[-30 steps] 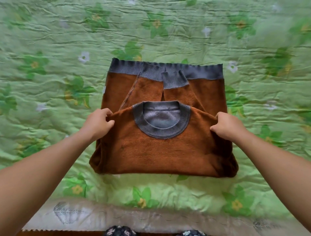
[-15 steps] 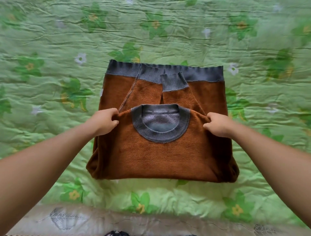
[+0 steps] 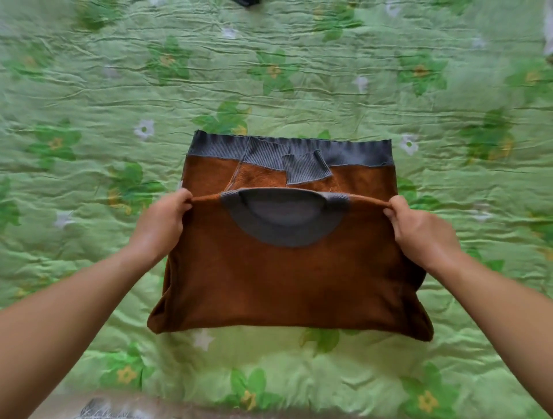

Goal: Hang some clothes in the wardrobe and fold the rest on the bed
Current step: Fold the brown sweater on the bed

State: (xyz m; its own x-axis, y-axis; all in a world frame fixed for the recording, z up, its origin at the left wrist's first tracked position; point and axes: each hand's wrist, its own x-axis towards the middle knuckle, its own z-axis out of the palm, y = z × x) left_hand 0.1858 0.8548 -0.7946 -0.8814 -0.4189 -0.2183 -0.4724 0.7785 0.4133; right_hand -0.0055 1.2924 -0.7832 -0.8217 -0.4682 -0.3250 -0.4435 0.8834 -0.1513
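Observation:
A brown sweater [image 3: 287, 284] with a grey ribbed collar, cuffs and hem lies folded on the green floral bed cover [image 3: 269, 89]. Its sleeves are tucked in across the far half, and the grey hem lies along the far edge. My left hand [image 3: 161, 221] pinches the left shoulder of the near half. My right hand [image 3: 419, 227] pinches the right shoulder. Between them the shoulder edge is lifted off the bed and pulled taut, with the collar facing me.
The bed cover spreads wide on every side of the sweater. A dark item [image 3: 248, 2] shows at the top edge of the view. The pale patterned edge of the bed [image 3: 119, 409] runs along the bottom.
Both hands have raised the sweater's shoulder edge off the lower half and drawn it tight; before, that edge lay flat. The camera has moved closer.

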